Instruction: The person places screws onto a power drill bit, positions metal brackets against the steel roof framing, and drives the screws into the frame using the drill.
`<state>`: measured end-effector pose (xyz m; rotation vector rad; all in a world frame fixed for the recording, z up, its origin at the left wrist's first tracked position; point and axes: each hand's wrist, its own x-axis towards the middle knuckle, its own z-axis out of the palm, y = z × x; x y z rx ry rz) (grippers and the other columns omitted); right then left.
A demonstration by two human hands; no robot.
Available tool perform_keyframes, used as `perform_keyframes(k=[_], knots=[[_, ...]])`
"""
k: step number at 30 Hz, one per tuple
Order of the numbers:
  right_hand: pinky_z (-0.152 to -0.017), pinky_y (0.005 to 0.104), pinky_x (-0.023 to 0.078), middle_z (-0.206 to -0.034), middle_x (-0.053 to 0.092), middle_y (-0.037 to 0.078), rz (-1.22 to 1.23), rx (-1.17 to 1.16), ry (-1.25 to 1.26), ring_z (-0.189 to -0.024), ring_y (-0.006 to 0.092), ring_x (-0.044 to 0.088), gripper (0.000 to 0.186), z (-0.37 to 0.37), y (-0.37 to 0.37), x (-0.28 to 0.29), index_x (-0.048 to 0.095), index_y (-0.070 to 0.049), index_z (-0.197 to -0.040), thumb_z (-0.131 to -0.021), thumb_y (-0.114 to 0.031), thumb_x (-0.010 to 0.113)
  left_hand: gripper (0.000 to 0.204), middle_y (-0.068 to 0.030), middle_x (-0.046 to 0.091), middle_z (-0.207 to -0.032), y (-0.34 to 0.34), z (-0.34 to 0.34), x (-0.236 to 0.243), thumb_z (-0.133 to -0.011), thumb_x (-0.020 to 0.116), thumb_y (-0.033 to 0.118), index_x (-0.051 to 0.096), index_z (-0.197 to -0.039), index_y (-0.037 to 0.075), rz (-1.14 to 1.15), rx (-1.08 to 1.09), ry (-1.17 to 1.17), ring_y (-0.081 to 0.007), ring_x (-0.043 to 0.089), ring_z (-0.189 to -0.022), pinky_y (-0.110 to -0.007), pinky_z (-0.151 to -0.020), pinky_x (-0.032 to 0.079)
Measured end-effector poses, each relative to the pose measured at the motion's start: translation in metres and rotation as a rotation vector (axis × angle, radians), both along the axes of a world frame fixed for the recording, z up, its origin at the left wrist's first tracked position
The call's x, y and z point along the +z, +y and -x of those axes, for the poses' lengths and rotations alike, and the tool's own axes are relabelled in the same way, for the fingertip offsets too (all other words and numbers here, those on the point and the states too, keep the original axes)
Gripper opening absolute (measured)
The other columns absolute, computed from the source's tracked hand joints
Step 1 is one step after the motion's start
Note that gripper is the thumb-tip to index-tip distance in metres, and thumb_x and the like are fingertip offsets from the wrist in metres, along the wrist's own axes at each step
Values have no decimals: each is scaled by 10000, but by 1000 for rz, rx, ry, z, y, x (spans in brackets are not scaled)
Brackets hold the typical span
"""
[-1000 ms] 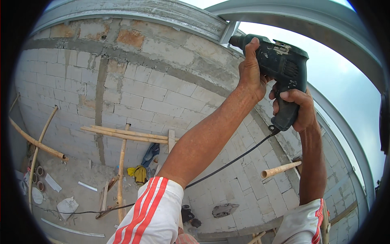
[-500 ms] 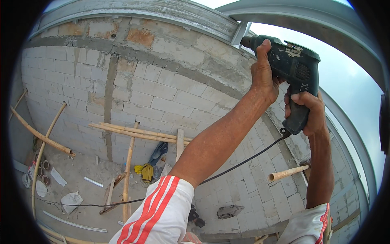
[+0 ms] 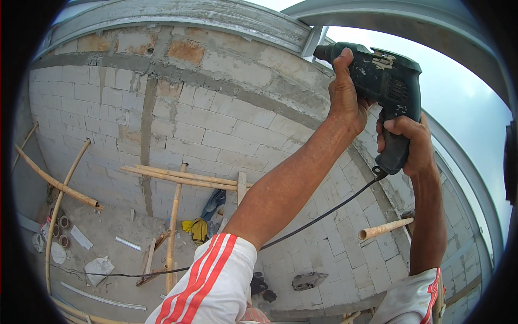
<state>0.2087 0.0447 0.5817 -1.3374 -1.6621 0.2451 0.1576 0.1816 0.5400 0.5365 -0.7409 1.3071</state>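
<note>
I hold a dark green-black corded drill (image 3: 396,81) with worn, scuffed patches high at the upper right. My left hand (image 3: 345,94) is closed around the front of its body, thumb up along the side. My right hand (image 3: 410,137) grips the handle, from whose base a black cord (image 3: 329,213) runs down and left. The drill's nose is at a short grey metal upright (image 3: 313,38) under a curved-looking steel beam (image 3: 388,16); whether the tip touches it, I cannot tell. A long metal rail (image 3: 183,16) meets it from the left.
A light block wall (image 3: 210,132) faces me. Bamboo poles (image 3: 65,189) stand and cross at the left and middle; a short pole end (image 3: 386,228) juts at the lower right. Far below, the floor (image 3: 118,227) holds several rolls or containers, yellow cloth (image 3: 197,231), metal strips and a white sack (image 3: 99,268).
The drill and both hands shifted right in the view, along with the background, then rose slightly. My grip on the drill looks the same.
</note>
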Motion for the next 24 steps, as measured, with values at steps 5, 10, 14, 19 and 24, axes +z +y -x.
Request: perform_keyframes(k=[5,10,14,19,24], knots=[[-455,313,476,-700,591,124,10,8,-34,-517,171,584,311,0,-1,2,582,72,-887,-683,-161,610,580,4,630,-1050,0,-3,0,-858,530,664,540,-1128,150,-12,13,-2,-123,643,-988,-355,-868,541],[-455,309,467,-704,589,123,0,5,-35,-516,172,582,300,-3,1,1,584,75,-874,-684,-157,607,581,3,629,-1048,-1,-2,0,-854,536,659,541,-1129,147,-8,1,-6,-126,644,-989,-343,-848,551],[-456,309,466,-701,583,117,-7,3,-16,-515,172,578,295,-4,0,-2,584,71,-871,-683,-154,611,583,4,631,-1049,0,-4,-1,-853,536,658,547,-1125,143,1,17,-10,-126,647,-986,-340,-830,562],[-466,302,506,-739,610,130,15,-20,-96,-512,163,589,371,-7,3,3,576,64,-954,-671,-174,612,586,6,629,-1052,3,-2,1,-851,538,658,544,-1127,141,-19,-2,-27,-124,648,-984,-335,-834,566],[-463,300,498,-737,605,125,-1,-24,-101,-516,163,587,374,-7,3,1,577,66,-949,-669,-178,617,595,0,622,-1075,2,-4,-1,-853,529,669,541,-1134,145,-6,23,-37,-131,645,-1000,-333,-868,563]])
